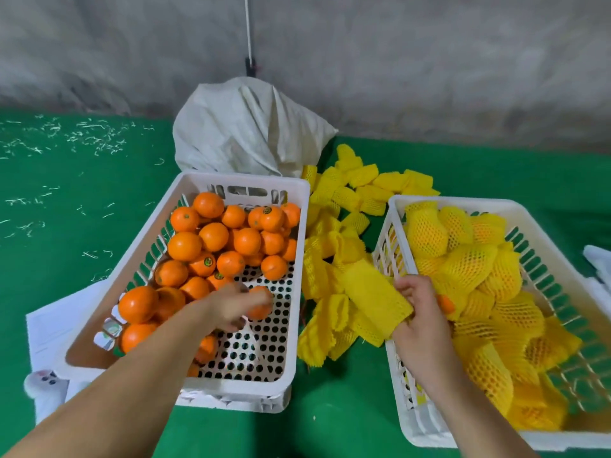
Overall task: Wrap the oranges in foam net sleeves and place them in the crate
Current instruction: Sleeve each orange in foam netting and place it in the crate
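A white crate [299,226] on the left holds several bare oranges [185,246]. My left hand [231,307] reaches into it and grips one orange [259,304] near the perforated floor; the hand is blurred. A second white crate [393,233] on the right is filled with oranges wrapped in yellow foam net [463,269]. My right hand [418,312] hovers over that crate's left wall and pinches a flat yellow foam net sleeve [373,299]. A bit of bare orange [445,304] shows just right of this hand.
A pile of loose yellow foam sleeves [344,206] lies on the green surface [66,209] between the crates. A white sack [244,130] stands behind the left crate against a grey wall. White papers [49,325] lie under the left crate's near corner.
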Demonstrator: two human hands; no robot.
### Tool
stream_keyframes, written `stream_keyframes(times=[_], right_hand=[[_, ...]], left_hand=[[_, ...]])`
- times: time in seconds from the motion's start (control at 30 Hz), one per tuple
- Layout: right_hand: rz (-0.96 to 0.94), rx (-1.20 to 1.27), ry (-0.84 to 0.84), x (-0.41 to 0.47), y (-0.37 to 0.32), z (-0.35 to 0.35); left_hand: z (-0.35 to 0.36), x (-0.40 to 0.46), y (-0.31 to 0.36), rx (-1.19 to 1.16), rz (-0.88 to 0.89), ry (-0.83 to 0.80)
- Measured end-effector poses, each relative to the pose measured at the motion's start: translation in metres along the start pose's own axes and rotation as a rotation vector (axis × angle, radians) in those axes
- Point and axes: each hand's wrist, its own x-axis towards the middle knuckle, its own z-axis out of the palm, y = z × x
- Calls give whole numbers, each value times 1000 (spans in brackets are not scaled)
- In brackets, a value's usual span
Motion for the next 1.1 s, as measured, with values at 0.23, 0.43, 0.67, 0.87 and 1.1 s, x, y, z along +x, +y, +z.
stream_keyframes(times=[0.23,0.43,0.67,0.87,1.1], right_hand=[[134,-16,137,22,0,-10],[-96,-469,-99,14,-9,-5],[-132,-530,-205,21,-6,-5],[-134,-410,-86,27,5,-3],[21,-61,8,29,11,-1]], left_hand=[[49,-48,66,-696,650,234],[107,-45,68,-401,666,-212],[101,-42,68,-368,674,-401],[102,-39,64,-288,711,-414],[115,-29,64,-382,716,-65]])
